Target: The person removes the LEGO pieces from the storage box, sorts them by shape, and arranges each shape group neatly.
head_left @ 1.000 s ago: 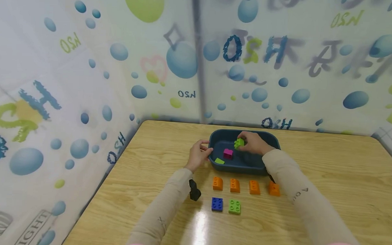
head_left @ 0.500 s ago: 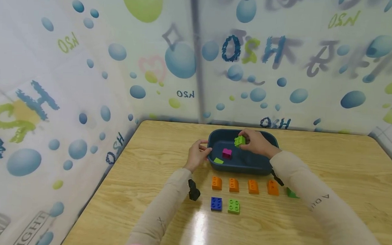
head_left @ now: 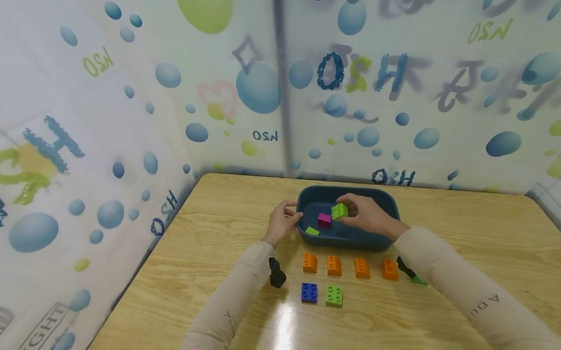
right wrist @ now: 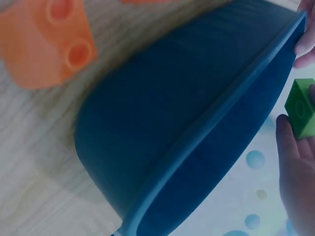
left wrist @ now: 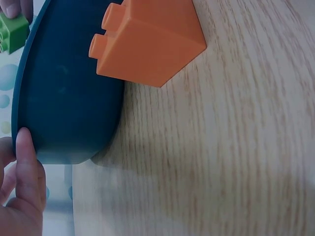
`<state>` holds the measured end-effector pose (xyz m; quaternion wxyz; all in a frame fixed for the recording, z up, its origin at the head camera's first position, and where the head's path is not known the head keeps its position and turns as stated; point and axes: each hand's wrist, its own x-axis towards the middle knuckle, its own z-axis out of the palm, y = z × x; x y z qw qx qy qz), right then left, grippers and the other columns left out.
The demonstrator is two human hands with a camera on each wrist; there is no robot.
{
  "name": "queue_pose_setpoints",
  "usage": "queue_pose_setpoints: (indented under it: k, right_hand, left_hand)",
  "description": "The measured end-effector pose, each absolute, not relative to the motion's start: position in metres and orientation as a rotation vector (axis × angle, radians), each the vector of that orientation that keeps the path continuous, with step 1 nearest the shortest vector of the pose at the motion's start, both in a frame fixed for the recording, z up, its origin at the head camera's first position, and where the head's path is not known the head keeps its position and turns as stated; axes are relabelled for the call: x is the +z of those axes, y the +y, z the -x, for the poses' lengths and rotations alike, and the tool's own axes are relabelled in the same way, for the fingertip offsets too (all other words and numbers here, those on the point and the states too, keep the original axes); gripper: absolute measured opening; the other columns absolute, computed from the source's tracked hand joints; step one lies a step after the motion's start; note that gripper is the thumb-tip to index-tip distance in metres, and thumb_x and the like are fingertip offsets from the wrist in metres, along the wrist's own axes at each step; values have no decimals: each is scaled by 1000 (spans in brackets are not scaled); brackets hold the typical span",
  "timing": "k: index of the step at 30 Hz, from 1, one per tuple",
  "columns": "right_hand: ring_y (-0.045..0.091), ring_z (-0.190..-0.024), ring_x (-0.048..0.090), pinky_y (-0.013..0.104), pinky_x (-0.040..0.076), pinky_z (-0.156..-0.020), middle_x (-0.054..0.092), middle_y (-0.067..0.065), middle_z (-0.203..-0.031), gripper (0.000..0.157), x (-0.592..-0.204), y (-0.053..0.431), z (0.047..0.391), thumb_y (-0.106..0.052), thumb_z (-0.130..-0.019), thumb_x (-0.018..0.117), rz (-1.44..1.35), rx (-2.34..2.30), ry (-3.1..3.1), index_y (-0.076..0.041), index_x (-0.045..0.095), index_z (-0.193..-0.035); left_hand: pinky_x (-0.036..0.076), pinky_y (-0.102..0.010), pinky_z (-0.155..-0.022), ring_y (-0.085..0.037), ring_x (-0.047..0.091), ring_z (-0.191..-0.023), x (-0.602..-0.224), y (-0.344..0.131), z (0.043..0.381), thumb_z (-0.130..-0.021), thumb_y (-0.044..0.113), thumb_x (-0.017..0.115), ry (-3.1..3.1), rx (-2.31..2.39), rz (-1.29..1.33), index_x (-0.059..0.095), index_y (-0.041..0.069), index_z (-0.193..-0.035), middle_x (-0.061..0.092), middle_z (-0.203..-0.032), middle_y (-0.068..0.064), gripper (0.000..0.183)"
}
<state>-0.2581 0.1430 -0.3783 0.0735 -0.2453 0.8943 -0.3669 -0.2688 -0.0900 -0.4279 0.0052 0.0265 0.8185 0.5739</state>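
Observation:
Above the dark blue tub (head_left: 347, 243), my right hand (head_left: 368, 214) pinches a lime green toy block (head_left: 339, 212) between thumb and fingers. The same block (right wrist: 301, 108) shows above the tub's rim in the right wrist view. At the tub's left end my left hand (head_left: 282, 221) grips the rim, and its thumb (left wrist: 27, 152) lies against the outer wall in the left wrist view. Inside the tub are a magenta block (head_left: 324, 221) and a flat lime green piece (head_left: 312, 230).
A row of orange blocks (head_left: 334, 265) stands in front of the tub. Nearer are a blue block (head_left: 309, 293) and a lime green block (head_left: 334, 296). A darker green piece (head_left: 418, 281) is partly hidden by the right sleeve. The wooden table (head_left: 482, 244) meets a patterned curtain behind.
My right hand has lowered slightly with the lime green block, and its forearm has swung right, uncovering the last orange block and part of a green piece. My left hand stays at the rim.

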Motion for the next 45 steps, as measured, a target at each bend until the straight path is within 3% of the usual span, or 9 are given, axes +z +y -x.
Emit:
queue_pose_setpoints:
  k: [26, 45]
  right_hand:
    - [26, -97, 56, 34, 50, -81, 54, 12, -108, 37, -378, 154, 187, -11, -79, 67, 799, -1274, 2533, -2, 52, -113]
    - [11, -91, 55, 33, 52, -77, 54, 16, -105, 41, -420, 176, 143, -13, -79, 67, 875, -1412, 2326, 6, 50, -110]
  left_hand:
    - [54, -44, -57, -13, 53, -54, -427, -91, 266, -83, 6, 62, 2556, 1823, -75, 54, 0, -115, 54, -79, -13, 34]
    - [54, -44, -57, -12, 52, -53, -427, -88, 267, -82, 4, 62, 2570, 1827, -87, 54, -1, -114, 54, -78, -12, 33]
